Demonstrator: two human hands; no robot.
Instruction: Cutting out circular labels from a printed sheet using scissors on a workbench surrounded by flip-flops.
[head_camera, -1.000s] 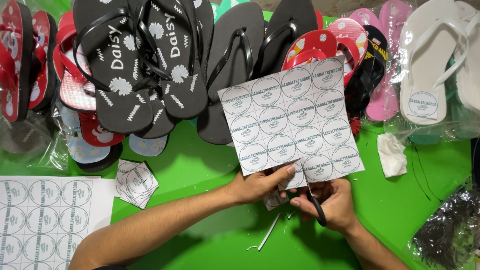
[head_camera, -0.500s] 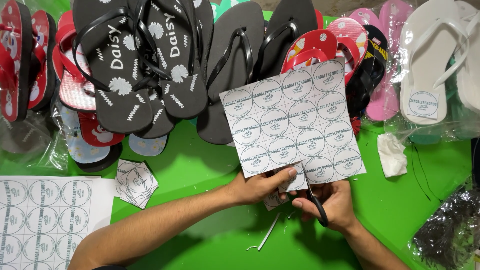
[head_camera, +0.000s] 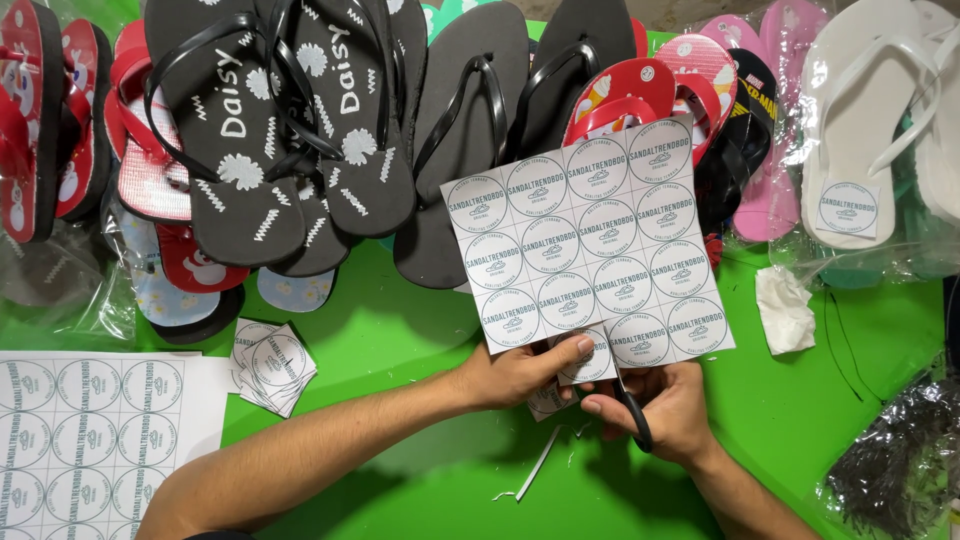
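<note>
**A:** What are the fingers doing?

**B:** The left hand (head_camera: 520, 372) pinches the bottom edge of a sheet of round labels (head_camera: 590, 245), thumb on top of the lowest label, fingers curled behind the paper. The right hand (head_camera: 668, 410) is clenched through the handles of black scissors (head_camera: 632, 412); its fingers are closed around them. The blades go up under the sheet's lower edge, and I cannot tell how far apart they stand.

**A:** Where is the sheet itself?

**B:** Held up, tilted, above the green table (head_camera: 400, 330), covering part of the sandals behind it.

**A:** What lies close to the hands?

**B:** Thin paper trimmings (head_camera: 540, 465) on the table just below the wrists. To the left, a small pile of cut labels (head_camera: 272, 365), and further left a second uncut label sheet (head_camera: 95, 440), flat at the table's corner.

**A:** And beyond?

**B:** A row of flip-flops along the far side: black ones with white flower prints (head_camera: 290, 120), plain black ones (head_camera: 470, 140), red ones (head_camera: 625, 95), a pink pair (head_camera: 765, 195). On the right, white sandals (head_camera: 865, 110) lie inside a clear plastic bag, one bearing a label. A crumpled white scrap (head_camera: 785, 310) lies beside that bag, and a dark crinkled plastic bag (head_camera: 895, 455) sits at the right edge; its contents are hidden.
</note>
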